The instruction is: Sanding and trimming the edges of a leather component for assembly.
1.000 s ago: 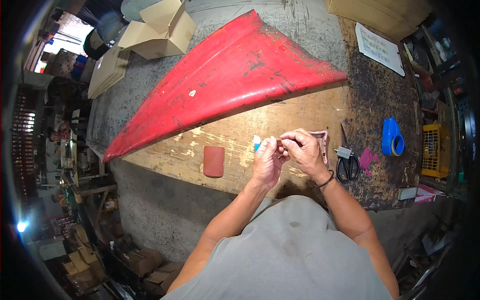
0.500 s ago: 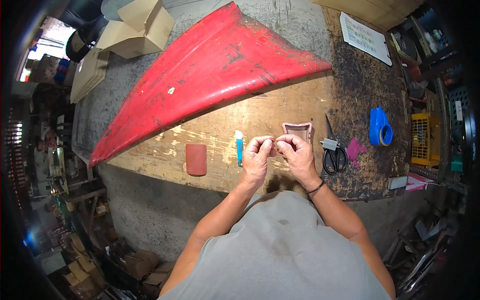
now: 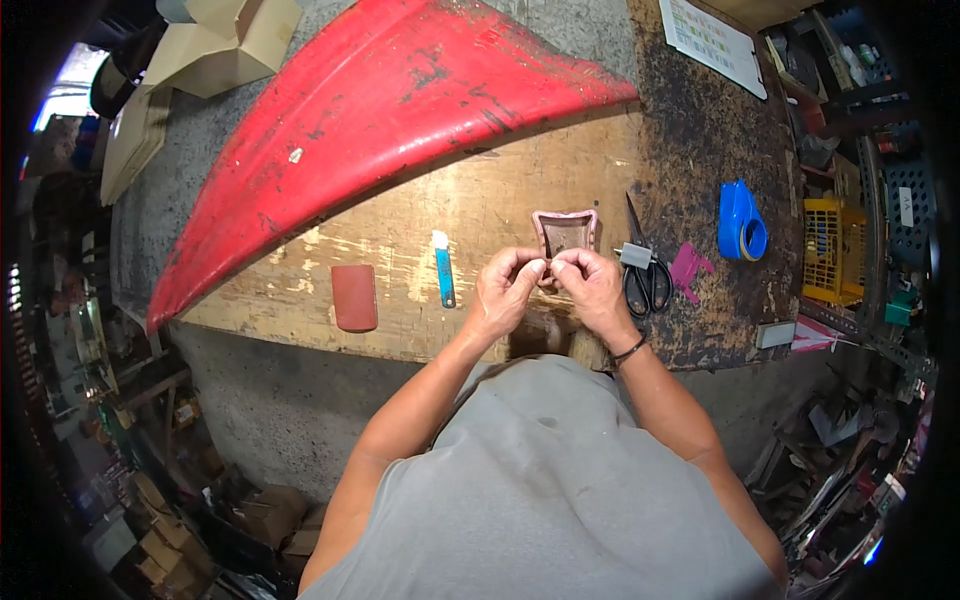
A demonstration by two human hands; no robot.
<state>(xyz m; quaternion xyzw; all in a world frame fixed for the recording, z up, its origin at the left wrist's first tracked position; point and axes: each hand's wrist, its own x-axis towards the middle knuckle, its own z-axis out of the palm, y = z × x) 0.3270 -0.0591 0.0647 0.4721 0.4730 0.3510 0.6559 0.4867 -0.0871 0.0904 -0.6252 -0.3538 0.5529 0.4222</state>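
Heads up, your left hand and right hand both have the grip pinched, thumb to forefinger, tips almost meeting, but I can't tell what's between them, if anything. The pink-rimmed frame sits on the desk just off your fingertips at twelve o'clock, partly covered; can't tell if you're touching it. If you've got something tiny in there, a loose pinch could drop it behind your fingers. The scissors are near your right hand at two o'clock, so a wide swing might knock them; the blue cutter at your left hand's ten could get bumped too. Writing-wise: the clipboard sheet at one o'clock has rows too small to read, and the white label near three carries short dark lettering.
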